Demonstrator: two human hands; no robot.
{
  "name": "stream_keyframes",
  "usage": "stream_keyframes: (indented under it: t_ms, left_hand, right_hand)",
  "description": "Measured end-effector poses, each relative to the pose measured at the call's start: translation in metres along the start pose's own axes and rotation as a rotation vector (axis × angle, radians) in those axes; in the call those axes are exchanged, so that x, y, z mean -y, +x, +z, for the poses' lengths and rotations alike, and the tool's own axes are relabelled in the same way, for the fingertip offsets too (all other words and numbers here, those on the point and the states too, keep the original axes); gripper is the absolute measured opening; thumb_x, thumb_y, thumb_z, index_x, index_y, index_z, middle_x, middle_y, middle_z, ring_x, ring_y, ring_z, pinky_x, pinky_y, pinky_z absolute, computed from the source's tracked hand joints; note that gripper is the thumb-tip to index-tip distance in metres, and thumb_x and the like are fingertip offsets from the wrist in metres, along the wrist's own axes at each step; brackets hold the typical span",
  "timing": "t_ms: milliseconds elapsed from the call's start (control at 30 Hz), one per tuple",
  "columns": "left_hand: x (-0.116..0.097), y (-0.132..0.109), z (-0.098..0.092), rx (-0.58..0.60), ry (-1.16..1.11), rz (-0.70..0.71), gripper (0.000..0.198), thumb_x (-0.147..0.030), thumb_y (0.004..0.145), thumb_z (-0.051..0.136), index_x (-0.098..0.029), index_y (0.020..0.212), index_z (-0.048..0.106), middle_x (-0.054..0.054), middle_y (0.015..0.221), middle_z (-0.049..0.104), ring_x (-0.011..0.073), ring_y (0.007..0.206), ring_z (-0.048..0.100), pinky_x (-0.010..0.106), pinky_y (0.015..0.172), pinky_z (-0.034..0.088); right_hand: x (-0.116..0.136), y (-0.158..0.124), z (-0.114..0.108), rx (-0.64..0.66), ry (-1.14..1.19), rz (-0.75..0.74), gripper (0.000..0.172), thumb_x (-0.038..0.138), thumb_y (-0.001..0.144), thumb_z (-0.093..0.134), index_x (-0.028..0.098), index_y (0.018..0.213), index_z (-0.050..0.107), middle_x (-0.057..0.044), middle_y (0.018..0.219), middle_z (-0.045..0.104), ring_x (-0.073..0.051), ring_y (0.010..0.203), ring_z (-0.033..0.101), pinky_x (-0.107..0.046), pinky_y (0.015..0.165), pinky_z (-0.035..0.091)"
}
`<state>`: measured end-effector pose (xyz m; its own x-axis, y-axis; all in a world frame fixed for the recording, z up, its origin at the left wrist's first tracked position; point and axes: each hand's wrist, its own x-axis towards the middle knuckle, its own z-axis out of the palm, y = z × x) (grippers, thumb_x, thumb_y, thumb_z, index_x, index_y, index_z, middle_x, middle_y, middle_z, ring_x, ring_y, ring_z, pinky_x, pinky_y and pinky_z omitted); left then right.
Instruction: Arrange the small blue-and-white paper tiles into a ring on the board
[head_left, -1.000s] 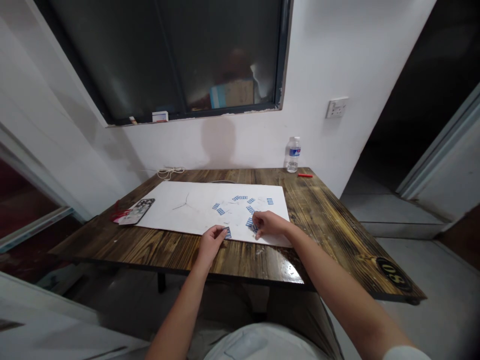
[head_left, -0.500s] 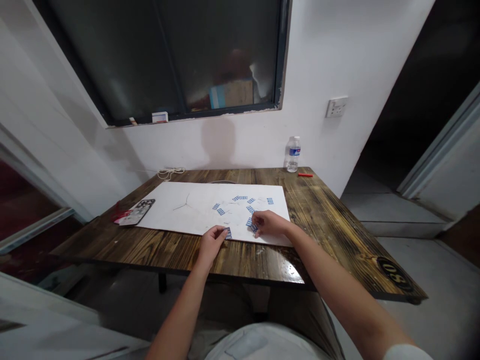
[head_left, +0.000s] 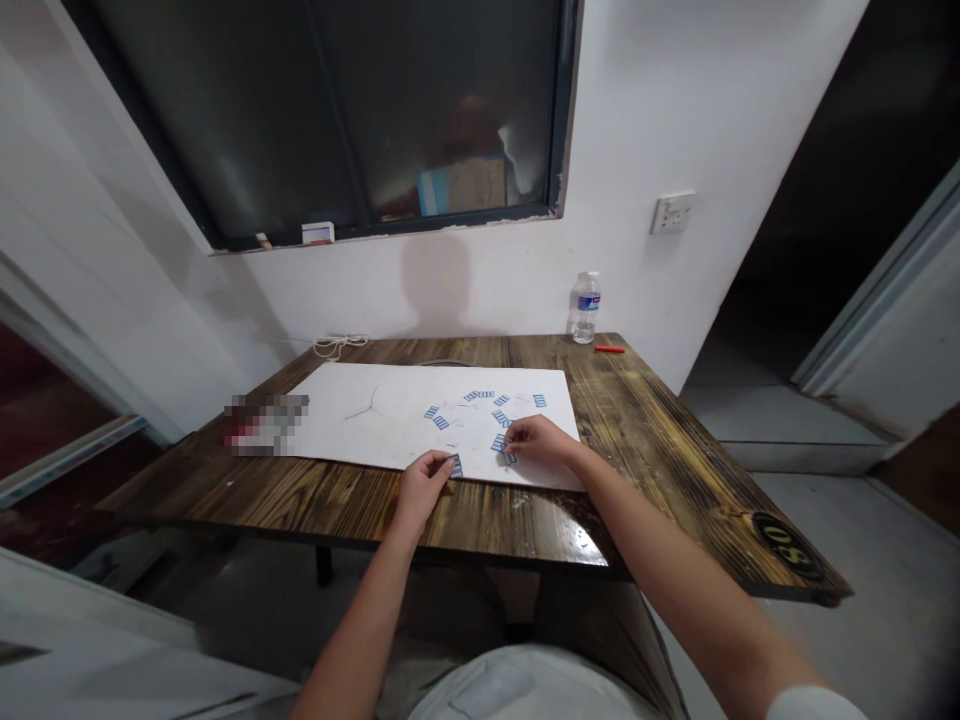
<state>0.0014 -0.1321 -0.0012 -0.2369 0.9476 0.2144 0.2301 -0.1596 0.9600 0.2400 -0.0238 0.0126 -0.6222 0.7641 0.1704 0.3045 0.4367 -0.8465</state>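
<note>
My left hand (head_left: 426, 488) is at the front edge of a white board (head_left: 390, 432), its thumb and index finger closed on a small blue-striped piece (head_left: 457, 466). Further right, my right hand (head_left: 538, 440) rests low over the board with its fingertips pinched together. What those fingertips hold, if anything, is too small to make out. Just under them lies another blue-striped piece, partly covered. Several similar flat pieces lie in a loose curve, among them a pair at the left (head_left: 441, 423) and a single one at the far right (head_left: 538, 400). Thin dark lines mark the board.
The board lies on a dark wooden table (head_left: 645, 450). A water bottle (head_left: 586, 310) and a red pen (head_left: 610, 350) are at the back right. A white cable (head_left: 339, 345) is coiled at the back left. A pixelated patch covers the board's left end.
My right hand has risen slightly off its earlier spot, and its fingers have drawn together into a pinch. My left hand stays in place with its piece.
</note>
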Motion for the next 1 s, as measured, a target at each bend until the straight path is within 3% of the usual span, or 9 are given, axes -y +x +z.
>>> stream_keyframes:
  t_ms: [200, 433, 1000]
  left_hand:
    - [-0.003, -0.001, 0.001, -0.023, -0.029, -0.008, 0.026, -0.040, 0.067, 0.072, -0.017, 0.079, 0.070, 0.004, 0.078, 0.070, 0.0168, 0.075, 0.062, 0.026, 0.072, 0.047]
    - [-0.009, -0.005, 0.002, -0.025, -0.065, -0.081, 0.033, -0.046, 0.064, 0.073, -0.016, 0.077, 0.070, 0.001, 0.062, 0.064, 0.0130, 0.057, 0.056, 0.021, 0.052, 0.043]
    - [-0.008, -0.005, 0.001, 0.003, -0.021, -0.049, 0.032, -0.047, 0.066, 0.073, -0.015, 0.071, 0.070, 0.001, 0.060, 0.064, 0.0133, 0.057, 0.056, 0.023, 0.057, 0.042]
  right_hand:
    - [-0.003, 0.001, 0.002, -0.097, 0.047, -0.011, 0.022, 0.039, 0.075, 0.062, 0.018, 0.075, 0.063, 0.002, 0.058, 0.056, -0.012, 0.055, 0.049, -0.024, 0.055, 0.035]
    - [-0.009, 0.003, 0.003, -0.202, 0.026, -0.037, 0.022, 0.038, 0.076, 0.062, 0.017, 0.081, 0.067, 0.000, 0.060, 0.060, -0.013, 0.057, 0.053, -0.025, 0.057, 0.040]
    - [-0.001, 0.004, 0.007, -0.246, 0.274, -0.004, 0.037, 0.049, 0.060, 0.076, 0.017, 0.076, 0.066, -0.002, 0.064, 0.067, -0.012, 0.050, 0.055, -0.025, 0.051, 0.044]
